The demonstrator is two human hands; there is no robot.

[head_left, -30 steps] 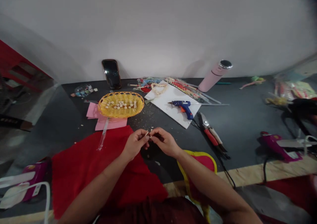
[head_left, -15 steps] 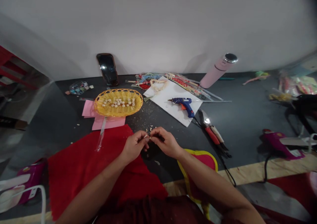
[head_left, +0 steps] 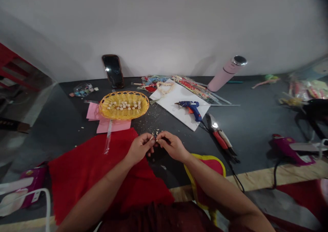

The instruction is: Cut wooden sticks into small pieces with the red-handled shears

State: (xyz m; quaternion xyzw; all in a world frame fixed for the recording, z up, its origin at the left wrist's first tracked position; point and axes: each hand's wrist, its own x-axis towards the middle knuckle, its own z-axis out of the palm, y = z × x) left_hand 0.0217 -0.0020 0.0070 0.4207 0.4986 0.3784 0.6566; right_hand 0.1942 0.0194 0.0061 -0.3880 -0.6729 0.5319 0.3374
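Note:
My left hand (head_left: 140, 146) is closed in a pinch on a small pale piece (head_left: 152, 138), too tiny to name. Fingertips almost touching it, my right hand (head_left: 173, 146) is also pinched, with a tiny pale bit at the tips. Both hands are over the dark table, beside the edge of a red cloth (head_left: 102, 160). Pale crumbs (head_left: 155, 132) lie just beyond the fingers. A yellow woven basket (head_left: 102, 113) holding several small whitish pieces (head_left: 124, 105) stands further back on the left.
A blue glue gun (head_left: 189, 106) lies on white paper (head_left: 166, 104), with red-handled pliers (head_left: 219, 138) to its right. A pink flask (head_left: 225, 75) and a phone (head_left: 113, 71) stand near the wall. Pink paper (head_left: 115, 126) pokes out under the basket. A purple clamp-like device (head_left: 292, 150) sits far right.
My hands stay close together, with fingertips shifting slightly around the small pale piece. The whole view has moved a little; nothing else on the table visibly differs.

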